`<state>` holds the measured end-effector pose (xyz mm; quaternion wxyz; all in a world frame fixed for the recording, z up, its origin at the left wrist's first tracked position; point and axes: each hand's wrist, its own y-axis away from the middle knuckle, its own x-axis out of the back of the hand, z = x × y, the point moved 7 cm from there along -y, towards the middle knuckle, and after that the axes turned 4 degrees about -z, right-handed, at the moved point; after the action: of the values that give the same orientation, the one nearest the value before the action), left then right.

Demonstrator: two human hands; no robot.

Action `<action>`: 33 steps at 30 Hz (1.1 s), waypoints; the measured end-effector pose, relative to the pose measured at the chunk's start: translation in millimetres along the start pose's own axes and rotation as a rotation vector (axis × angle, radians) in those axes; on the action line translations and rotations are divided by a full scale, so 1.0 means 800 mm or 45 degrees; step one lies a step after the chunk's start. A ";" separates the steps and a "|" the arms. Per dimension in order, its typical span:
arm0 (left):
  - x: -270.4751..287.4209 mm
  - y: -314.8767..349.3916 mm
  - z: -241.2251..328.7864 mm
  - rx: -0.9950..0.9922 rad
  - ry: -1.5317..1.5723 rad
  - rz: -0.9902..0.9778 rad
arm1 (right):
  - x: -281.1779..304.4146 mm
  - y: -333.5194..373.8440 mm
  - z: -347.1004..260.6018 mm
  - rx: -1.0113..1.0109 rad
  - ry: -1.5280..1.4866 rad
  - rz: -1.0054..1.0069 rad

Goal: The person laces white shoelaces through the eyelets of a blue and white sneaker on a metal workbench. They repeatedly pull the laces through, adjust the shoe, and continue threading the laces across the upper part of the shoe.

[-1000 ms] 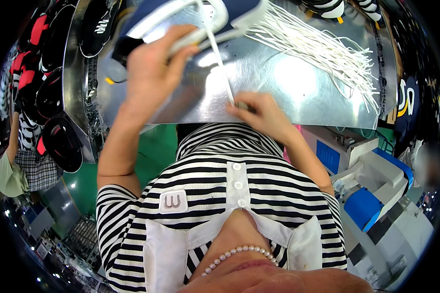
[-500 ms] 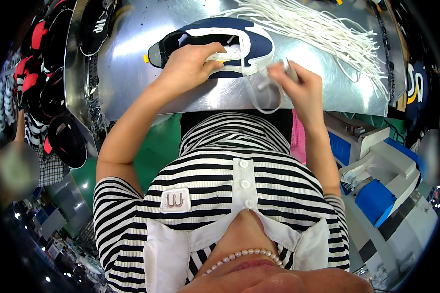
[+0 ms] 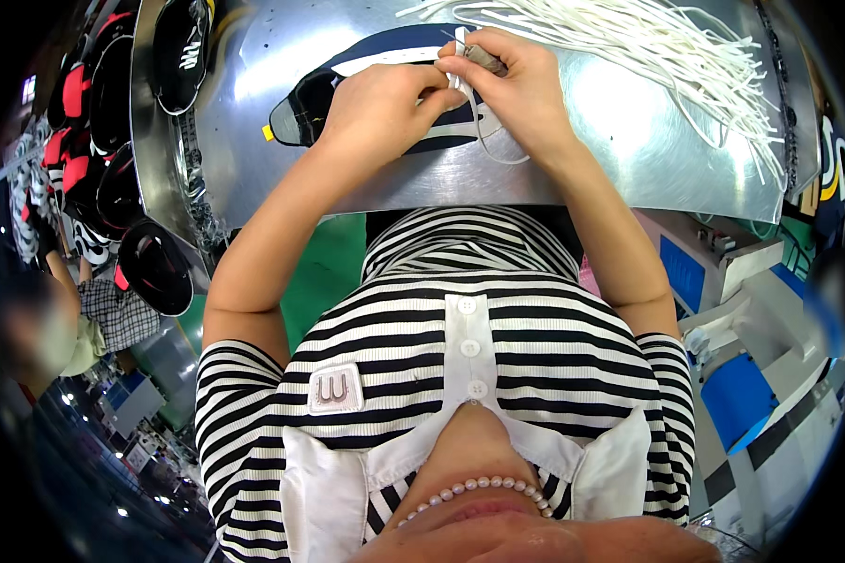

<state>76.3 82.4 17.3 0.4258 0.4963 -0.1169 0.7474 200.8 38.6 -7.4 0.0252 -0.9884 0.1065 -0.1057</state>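
Observation:
A navy and white shoe upper [image 3: 404, 43] lies on the metal table, its grey-lined heel end to the left. Over its opening, my left hand [image 3: 376, 111] is closed, thumb and fingers pinching at the eyelet edge and a white shoelace [image 3: 477, 117]. My right hand [image 3: 526, 94] meets it from the right, closed on a small tool [image 3: 485, 60] with a brownish-grey handle and what looks like a thin metal tip. Part of the lace runs between both hands and loops down by the toe. The fingers hide much of the eyelet row.
A heap of white shoelaces [image 3: 648, 66] spreads across the table's [image 3: 620, 178] far right. Black shoe uppers with red parts [image 3: 77, 174] hang at the left, and another dark upper [image 3: 180, 56] lies at the left edge. A grey and blue machine [image 3: 737, 399] stands right, below table level. Another person [image 3: 42, 324] is far left.
My right hand has moved left and away from me, from beside the toe to the shoe opening, bringing the tool and lace. My left hand has shifted slightly toward it.

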 end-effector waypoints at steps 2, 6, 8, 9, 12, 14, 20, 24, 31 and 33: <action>0.001 -0.005 -0.003 0.008 0.043 0.015 | 0.007 0.004 0.003 0.075 0.037 0.068; -0.001 -0.011 -0.012 0.073 0.063 -0.008 | 0.020 0.036 0.001 0.004 0.087 0.044; -0.003 -0.016 -0.013 0.121 0.074 -0.055 | 0.017 0.058 0.005 -0.074 0.075 -0.069; -0.003 -0.016 -0.014 0.151 0.089 -0.069 | 0.013 0.067 0.004 -0.051 0.083 -0.072; -0.007 -0.017 -0.019 0.203 0.116 -0.094 | 0.010 0.070 0.010 -0.058 0.141 -0.056; -0.008 -0.017 -0.022 0.205 0.153 -0.081 | 0.009 0.065 0.012 -0.028 0.176 -0.058; -0.003 -0.003 0.001 -0.294 0.281 0.037 | 0.006 0.062 0.004 0.034 0.591 -0.054; -0.010 0.012 0.004 -0.287 0.106 0.048 | -0.019 0.053 -0.009 0.016 0.819 -0.064; 0.000 0.035 0.018 -0.447 -0.070 0.197 | -0.011 0.067 -0.018 -0.014 0.671 -0.102; 0.010 0.056 0.018 -0.478 -0.169 0.308 | 0.025 0.089 -0.039 -0.120 0.547 -0.281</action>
<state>50.4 50.5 41.9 0.4094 0.4389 -0.3401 0.7240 198.2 -35.7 22.2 -0.0558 -0.9489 0.0058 -0.3107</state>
